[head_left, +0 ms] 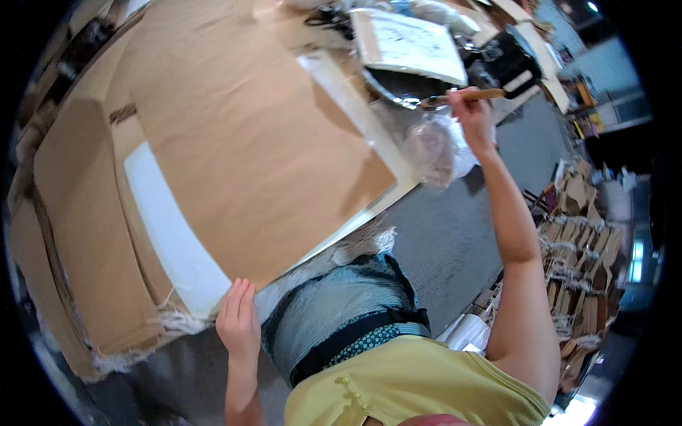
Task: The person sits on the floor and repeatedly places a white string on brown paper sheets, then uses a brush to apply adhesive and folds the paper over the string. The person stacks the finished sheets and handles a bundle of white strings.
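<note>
A large sheet of brown paper [241, 142] lies in front of me over white sheets and a cardboard stack. The fingers of my left hand [239, 319] rest flat and stretched out on its near corner; the thumb is hard to see. Out to the right, my right hand [472, 117] is closed round a brush with a wooden handle [487, 94]. The brush's head [430, 103] points left, at the rim of a dark container [405, 86] with shiny plastic at its edge. Crumpled clear plastic [435, 149] hangs below the brush.
A white block-like pack [410, 44] sits over the dark container. Black bags or boxes [501, 60] stand beyond my right hand. Folded cardboard [82, 213] is stacked at the left. Bundles of cut cardboard tied with string [579, 263] stand on the right over the grey floor [447, 234].
</note>
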`<act>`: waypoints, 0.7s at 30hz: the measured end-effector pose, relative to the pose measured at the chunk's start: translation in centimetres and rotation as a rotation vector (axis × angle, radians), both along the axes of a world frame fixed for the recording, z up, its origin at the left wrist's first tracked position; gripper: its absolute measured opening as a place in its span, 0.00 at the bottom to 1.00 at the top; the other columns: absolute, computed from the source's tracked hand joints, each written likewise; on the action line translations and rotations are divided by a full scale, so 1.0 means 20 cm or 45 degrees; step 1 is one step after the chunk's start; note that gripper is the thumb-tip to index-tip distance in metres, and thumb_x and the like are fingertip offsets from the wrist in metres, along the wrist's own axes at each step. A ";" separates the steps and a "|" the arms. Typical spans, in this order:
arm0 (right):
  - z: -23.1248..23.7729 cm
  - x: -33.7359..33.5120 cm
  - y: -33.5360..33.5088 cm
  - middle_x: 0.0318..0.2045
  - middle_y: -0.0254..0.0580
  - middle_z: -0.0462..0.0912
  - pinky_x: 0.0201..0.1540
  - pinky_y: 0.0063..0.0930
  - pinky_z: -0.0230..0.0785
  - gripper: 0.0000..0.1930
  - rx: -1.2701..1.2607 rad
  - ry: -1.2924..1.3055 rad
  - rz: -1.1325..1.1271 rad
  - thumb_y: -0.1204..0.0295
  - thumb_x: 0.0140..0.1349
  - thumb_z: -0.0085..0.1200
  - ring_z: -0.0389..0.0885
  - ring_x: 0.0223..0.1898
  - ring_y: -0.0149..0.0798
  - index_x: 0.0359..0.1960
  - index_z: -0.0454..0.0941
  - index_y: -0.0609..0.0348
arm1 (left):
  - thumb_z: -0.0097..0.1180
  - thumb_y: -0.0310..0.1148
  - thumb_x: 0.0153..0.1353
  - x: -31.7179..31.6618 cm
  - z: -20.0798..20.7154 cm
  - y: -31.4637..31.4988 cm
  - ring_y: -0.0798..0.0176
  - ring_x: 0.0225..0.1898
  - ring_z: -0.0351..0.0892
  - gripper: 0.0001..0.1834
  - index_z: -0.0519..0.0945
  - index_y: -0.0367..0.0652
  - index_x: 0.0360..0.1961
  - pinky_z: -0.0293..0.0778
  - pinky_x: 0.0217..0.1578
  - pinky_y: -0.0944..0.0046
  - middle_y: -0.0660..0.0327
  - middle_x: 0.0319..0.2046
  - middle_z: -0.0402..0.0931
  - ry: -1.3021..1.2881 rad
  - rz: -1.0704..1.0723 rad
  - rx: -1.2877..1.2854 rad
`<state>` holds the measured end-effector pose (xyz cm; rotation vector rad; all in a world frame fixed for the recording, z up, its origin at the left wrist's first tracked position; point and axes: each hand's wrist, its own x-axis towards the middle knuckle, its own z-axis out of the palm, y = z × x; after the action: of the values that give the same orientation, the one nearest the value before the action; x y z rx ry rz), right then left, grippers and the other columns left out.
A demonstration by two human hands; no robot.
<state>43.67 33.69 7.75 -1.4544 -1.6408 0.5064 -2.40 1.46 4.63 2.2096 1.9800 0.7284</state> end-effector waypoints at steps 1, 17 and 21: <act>0.02 0.02 0.00 0.24 0.27 0.76 0.30 0.21 0.64 0.14 0.055 0.019 0.052 0.58 0.68 0.57 0.71 0.26 0.23 0.36 0.80 0.56 | 0.60 0.17 0.52 0.00 -0.02 -0.01 0.50 0.48 0.83 0.11 0.83 0.36 0.38 0.79 0.48 0.56 0.53 0.41 0.82 -0.025 0.044 0.021; -0.21 -1.11 -0.91 0.30 0.33 0.80 0.34 0.21 0.71 0.07 -0.389 0.221 0.833 0.71 0.63 0.62 0.78 0.33 0.26 0.38 0.77 0.59 | 0.64 0.21 0.53 0.01 -0.03 0.00 0.56 0.47 0.83 0.11 0.84 0.40 0.39 0.79 0.47 0.60 0.59 0.43 0.83 -0.128 0.134 -0.031; -0.21 -0.79 -0.79 0.28 0.30 0.80 0.33 0.21 0.71 0.05 -0.155 0.079 0.566 0.74 0.64 0.59 0.78 0.29 0.25 0.37 0.76 0.60 | 0.64 0.21 0.53 0.00 -0.04 0.01 0.55 0.46 0.83 0.10 0.84 0.41 0.38 0.79 0.46 0.59 0.58 0.41 0.83 -0.163 0.138 -0.047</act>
<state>27.85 17.92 3.48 -1.1401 -1.9163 0.9031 -2.38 1.71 3.81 1.9945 2.0454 0.8167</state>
